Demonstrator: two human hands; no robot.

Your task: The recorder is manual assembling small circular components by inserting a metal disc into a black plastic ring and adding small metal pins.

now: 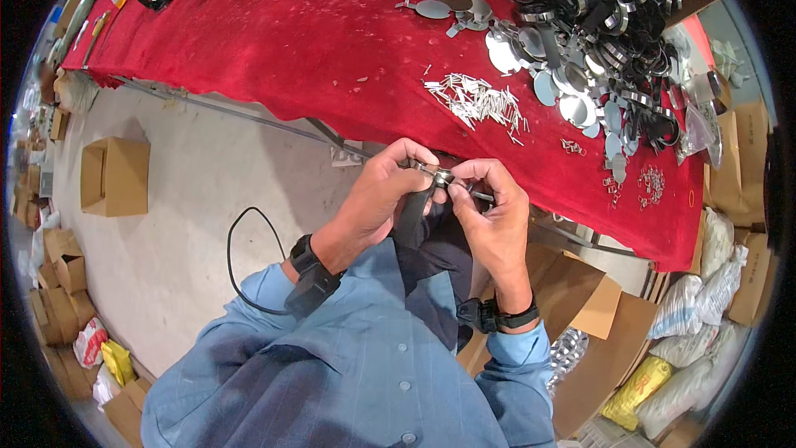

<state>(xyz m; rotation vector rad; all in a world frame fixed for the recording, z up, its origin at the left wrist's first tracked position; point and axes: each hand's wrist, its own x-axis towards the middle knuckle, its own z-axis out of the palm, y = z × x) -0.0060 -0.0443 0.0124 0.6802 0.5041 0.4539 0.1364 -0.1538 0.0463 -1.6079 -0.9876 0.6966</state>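
Bare red cloth [332, 41] lies open ahead; metal pins [477, 99] and the strap heap [597, 25] crowd the right.

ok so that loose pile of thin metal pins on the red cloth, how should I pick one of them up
Take one pin from the fringe of the pin pile, where single pins lie apart on the red cloth. Pinch it across its thin shaft near the middle, coming straight down. They lie flat and crisscrossed, so the pile's centre would probably give you several at once.

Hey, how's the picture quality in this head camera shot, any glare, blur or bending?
Head view: fisheye bends the red table edge, corners black; shiny metal discs glare brightly; both hands, left hand and right hand, look sharp, evenly lit; the rim is softer.
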